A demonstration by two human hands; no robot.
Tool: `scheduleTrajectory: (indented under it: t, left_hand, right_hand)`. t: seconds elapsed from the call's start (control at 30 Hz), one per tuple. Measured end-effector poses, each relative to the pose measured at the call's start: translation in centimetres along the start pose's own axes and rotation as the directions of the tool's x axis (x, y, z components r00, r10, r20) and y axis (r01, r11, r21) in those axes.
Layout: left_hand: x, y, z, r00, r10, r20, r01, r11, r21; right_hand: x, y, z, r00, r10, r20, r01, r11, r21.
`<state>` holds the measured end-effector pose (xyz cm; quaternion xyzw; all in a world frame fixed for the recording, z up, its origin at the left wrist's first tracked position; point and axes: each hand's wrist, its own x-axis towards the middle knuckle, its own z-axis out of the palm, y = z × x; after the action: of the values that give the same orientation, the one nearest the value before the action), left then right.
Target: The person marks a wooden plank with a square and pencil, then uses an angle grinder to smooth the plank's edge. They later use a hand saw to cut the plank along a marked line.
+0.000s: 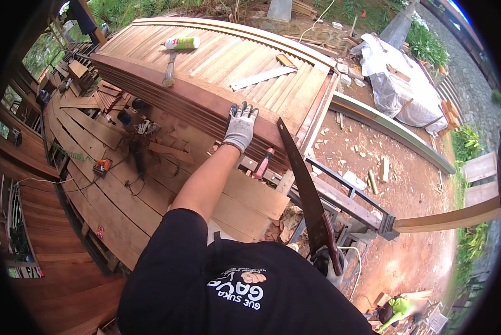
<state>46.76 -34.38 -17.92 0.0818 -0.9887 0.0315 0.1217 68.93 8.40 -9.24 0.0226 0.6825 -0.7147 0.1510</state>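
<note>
- Step in hand, as a judgement: set-up for a hand-saw cut. The plank is steadied and the saw is held ready, with no stroke seen biting.
- Left hand (240, 126), grey work glove, centre of frame: lies flat on the near edge of the long reddish plank (194, 100). Fingers are spread and extended, palm down. This grip is apart, pressing on the wood, not wrapped round anything.
- Right hand (327, 263), also gloved, lower centre-right: grip clamped on the wooden handle of the hand saw (306, 190).
- The saw blade runs up and left from that hand. Its tip reaches near the right end of the plank, just right of the left hand. Whether the teeth touch the wood cannot be told.
- The plank lies along the front of a stack of slatted wood (233, 56) that serves as the counter, from upper left to centre of frame.
- On the slats, upper centre: hammer (170, 70), a green-and-white spray can (181, 42) just beside its handle, and a metal ruler (264, 77) further right.
- A red-handled tool (263, 163) lies on the boards below the left hand.
- Left of frame: wooden decking (105, 190) with offcuts and a small orange power tool (101, 166).
- Right of frame: bare dirt ground (407, 178) with wood scraps.
- Next move, judged: bring the teeth to the cut line at the plank's right end, keep the left hand clear of the blade, and start with short light strokes.
</note>
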Motion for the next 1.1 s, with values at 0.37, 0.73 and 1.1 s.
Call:
scheduleTrajectory:
  t: [0.37,0.73,1.1]
  left_hand:
    - [-0.1,0.4,-0.9,1.000,0.013,0.002,-0.013,0.999,-0.050]
    - [0.8,0.5,0.1,0.997,0.043,-0.067,-0.040,0.998,0.039]
    - [0.4,0.3,0.6,0.996,0.047,-0.072,-0.046,0.999,0.014]
  right_hand:
    - [5.9,0.7,3.2,0.998,-0.048,0.028,0.047,0.998,0.033]
    - [10.8,1.5,5.3,0.990,-0.122,0.064,0.121,0.992,0.022]
    - [8.6,1.3,4.4,0.994,-0.097,0.049,0.093,0.993,0.070]
